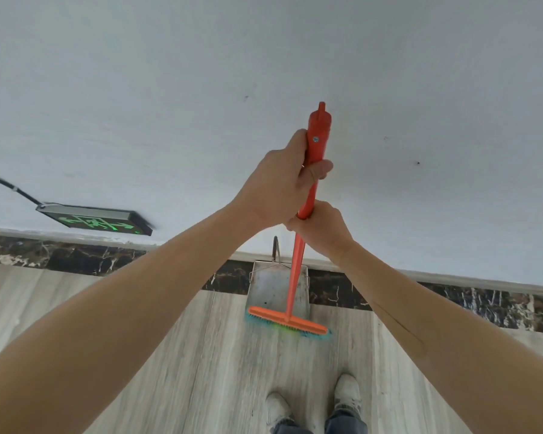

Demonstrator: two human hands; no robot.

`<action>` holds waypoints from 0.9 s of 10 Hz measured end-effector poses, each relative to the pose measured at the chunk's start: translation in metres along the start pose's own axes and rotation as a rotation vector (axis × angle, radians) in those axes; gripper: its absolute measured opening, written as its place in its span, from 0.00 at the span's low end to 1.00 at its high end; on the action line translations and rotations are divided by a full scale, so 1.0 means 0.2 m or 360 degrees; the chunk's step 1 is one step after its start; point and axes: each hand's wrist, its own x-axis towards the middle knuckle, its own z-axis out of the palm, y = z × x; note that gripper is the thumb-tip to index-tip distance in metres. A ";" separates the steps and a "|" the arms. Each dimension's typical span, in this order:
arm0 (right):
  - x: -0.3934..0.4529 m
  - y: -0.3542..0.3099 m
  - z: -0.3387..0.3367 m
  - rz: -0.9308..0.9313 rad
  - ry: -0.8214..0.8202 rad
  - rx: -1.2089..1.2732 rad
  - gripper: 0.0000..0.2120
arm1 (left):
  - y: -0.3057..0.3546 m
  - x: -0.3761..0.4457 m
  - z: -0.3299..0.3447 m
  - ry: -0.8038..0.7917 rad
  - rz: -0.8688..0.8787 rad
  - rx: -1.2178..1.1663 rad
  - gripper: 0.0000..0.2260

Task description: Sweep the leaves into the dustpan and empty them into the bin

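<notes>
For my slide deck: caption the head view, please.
Both hands, left above right, grip an orange broom at a metal dustpan against the wall.

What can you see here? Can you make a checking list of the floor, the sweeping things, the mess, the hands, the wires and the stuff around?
Surface: grey wood-look floor; no leaves visible.
Job's things: orange broom held upright, its head on the floor at the mouth of the metal dustpan, which stands against the wall. Bin: nothing seen.
Clutter: nothing seen.
Grippers: left hand grips the handle high up; right hand grips it just below.
Cables: a dark cable runs to the exit sign.
Surroundings: white wall, dark marble skirting, green exit sign, the person's white shoes.
</notes>
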 end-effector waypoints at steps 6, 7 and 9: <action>0.00 0.01 -0.04 -0.0110 0.0085 -0.0071 0.18 | -0.25 0.24 0.08 0.0042 -0.0297 0.0402 0.11; -0.09 -0.03 -0.13 -0.0181 0.0156 0.0040 0.20 | -0.26 0.20 0.13 0.0173 -0.0369 0.0386 0.12; -0.40 0.01 -0.28 -0.0322 0.0416 0.0136 0.19 | -0.25 0.08 0.06 0.0380 -0.0412 0.0266 0.15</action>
